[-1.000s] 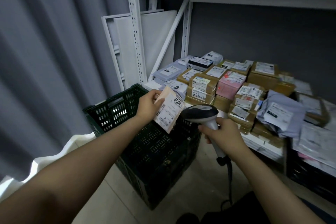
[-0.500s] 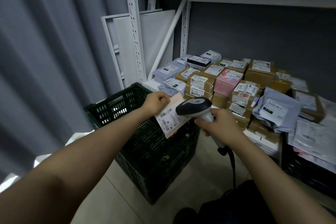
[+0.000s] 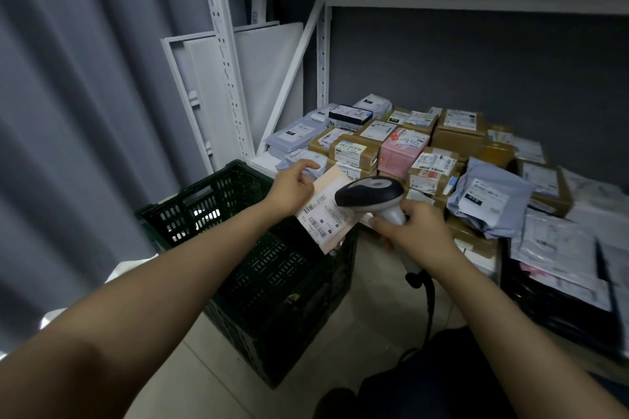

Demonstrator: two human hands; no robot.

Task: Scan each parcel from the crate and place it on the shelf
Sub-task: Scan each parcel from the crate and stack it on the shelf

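Observation:
My left hand (image 3: 293, 187) grips the upper left edge of a flat tan parcel (image 3: 325, 214) whose white barcode label faces up. It hangs over the right rim of a dark green plastic crate (image 3: 218, 201). My right hand (image 3: 415, 231) grips the handle of a black and grey barcode scanner (image 3: 369, 194), whose head sits just above the parcel's label. The low white shelf (image 3: 269, 160) behind holds several labelled cardboard boxes and grey mailer bags.
A pink box (image 3: 401, 155) and a grey-blue mailer bag (image 3: 483, 201) lie among the shelf parcels. White shelf uprights (image 3: 221, 54) and leaning white panels (image 3: 269, 78) stand behind the crate. A grey curtain (image 3: 75, 95) hangs at left. The scanner cable (image 3: 430, 303) trails to the floor.
The parcel has tipped from nearly upright to flatter with its label facing up, and lowered. The scanner has moved left over the label.

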